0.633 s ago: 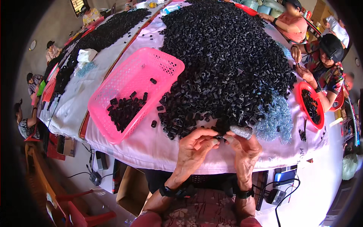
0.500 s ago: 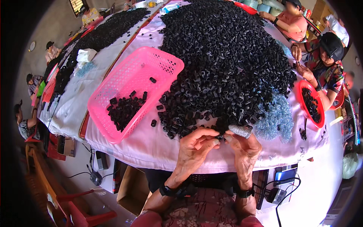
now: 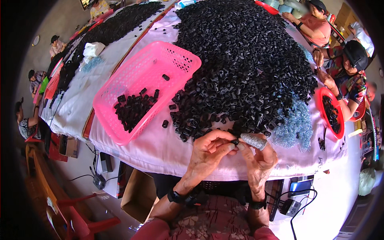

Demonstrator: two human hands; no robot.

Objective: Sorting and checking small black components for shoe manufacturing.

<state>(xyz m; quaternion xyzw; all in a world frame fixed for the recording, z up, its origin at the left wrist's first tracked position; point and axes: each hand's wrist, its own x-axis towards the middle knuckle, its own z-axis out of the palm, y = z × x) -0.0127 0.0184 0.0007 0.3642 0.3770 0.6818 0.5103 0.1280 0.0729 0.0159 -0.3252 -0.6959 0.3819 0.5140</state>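
- Left hand [image 3: 209, 154]: pinches one black piece [image 3: 236, 141], just before one black heap [image 3: 248, 72];
- Right hand [image 3: 259, 157]: meets the piece (one finger [image 3: 255, 141] wrapped grey); cannot tell its grip;
- One pink basket [image 3: 138, 78], left.

Fingertips cover most of the small black piece [image 3: 236, 141] at the left grip [image 3: 208, 154], so its exact shape is too small to tell. Whether the right grip [image 3: 259, 158] also closes on it cannot be told; a grey wrap [image 3: 253, 140] hides one of that grip's fingertips. The black pile [image 3: 244, 72] covers much of the surface [image 3: 300, 164] and runs out of view at the upper edge. Loose black pieces [image 3: 134, 112] hide part of the floor of the pink basket [image 3: 120, 138]. Single bits in the bluish heap [image 3: 294, 126] blur together, and the contents of the red bowl [image 3: 341, 134] are too small to identify. The surface's front edge partly hides a cardboard box [image 3: 138, 200]; a black cable [image 3: 293, 224] leaves through the lower edge.
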